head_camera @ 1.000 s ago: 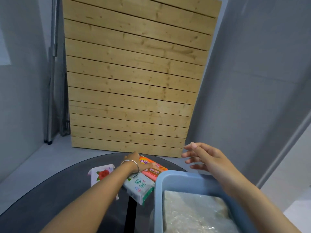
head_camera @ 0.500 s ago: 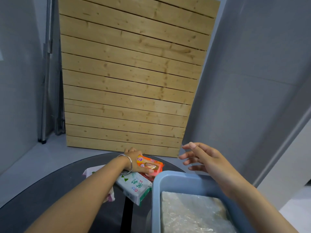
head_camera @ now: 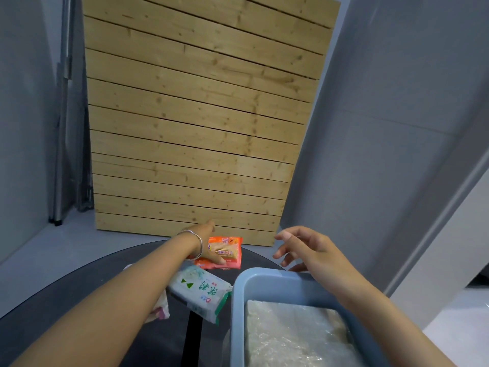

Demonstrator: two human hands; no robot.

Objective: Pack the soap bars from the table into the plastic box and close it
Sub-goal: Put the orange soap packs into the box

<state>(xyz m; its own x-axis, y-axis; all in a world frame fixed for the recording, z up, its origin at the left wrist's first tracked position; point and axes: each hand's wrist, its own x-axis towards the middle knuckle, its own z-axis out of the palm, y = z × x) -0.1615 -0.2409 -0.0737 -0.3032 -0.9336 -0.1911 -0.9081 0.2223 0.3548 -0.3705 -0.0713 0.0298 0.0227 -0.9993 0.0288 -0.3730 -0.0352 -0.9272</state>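
- Reaching forward past the blue plastic box [head_camera: 267,283], the left hand [head_camera: 209,242] lies on the orange-wrapped soap bar [head_camera: 227,251], which sits on the dark tabletop [head_camera: 79,284] just beyond the box's far-left corner
- The left fingers [head_camera: 218,260] curl along the near edge of that orange wrapper and touch it; whether they have closed a grip on it or only press on it, I cannot tell
- A silver bangle [head_camera: 197,243] circles the left wrist
- The right hand [head_camera: 309,249] hangs in the air over the box's far rim, fingers spread and loosely bent, holding nothing
- A white and green wrapped soap bar [head_camera: 201,292] lies flat on the tabletop, right against the box's left wall
- A third wrapped bar [head_camera: 161,308], white with pink print, lies further left of the box, mostly hidden under the left forearm
- Inside the box a pale block under clear crinkled film [head_camera: 293,337] fills the floor
- Beyond the box and the tabletop's far edge, a slatted pine panel [head_camera: 195,123] leans upright against the grey wall
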